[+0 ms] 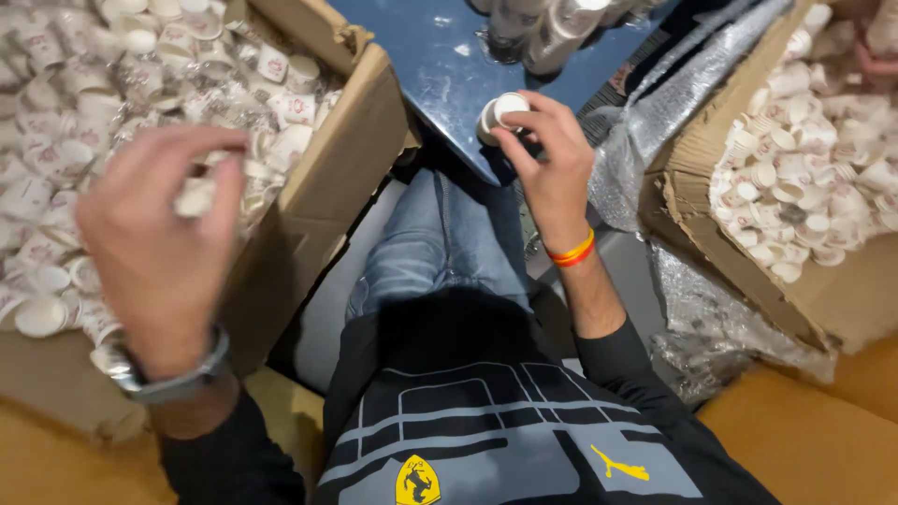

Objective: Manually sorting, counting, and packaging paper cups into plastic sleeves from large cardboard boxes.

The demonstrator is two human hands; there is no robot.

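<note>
Head view, looking down at a seated person's lap; blue jeans [440, 243] and a dark printed shirt [486, 421] are seen.

Left hand [164, 248]: raised over the left cardboard box [323, 178], back of the hand toward the camera, fingers curled. A small white paper cup [196, 196] is pinched between thumb and fingertips; the cup is motion-blurred, so whether it is one cup or several nested cannot be told. A metal watch [164, 379] is worn on this wrist.

Right hand [547, 159]: held at the near edge of the blue table [440, 65]. It is closed loosely around a short stack of white cups [500, 112], held on its side with the open mouth facing the camera; thumb and forefinger are set around the rim. An orange-and-red thread band [572, 252] is tied around this wrist.

Surroundings: the left box is filled with loose white cups bearing a small red print [75, 112]. A second cardboard box [739, 262] at the right is lined with clear plastic wrap [655, 122] and is also heaped with small white cups [804, 178]. Wrapped sleeves of stacked cups [552, 28] lie on the table's far side. At the upper right corner, part of another person's hand [875, 56] is seen over the right box.
</note>
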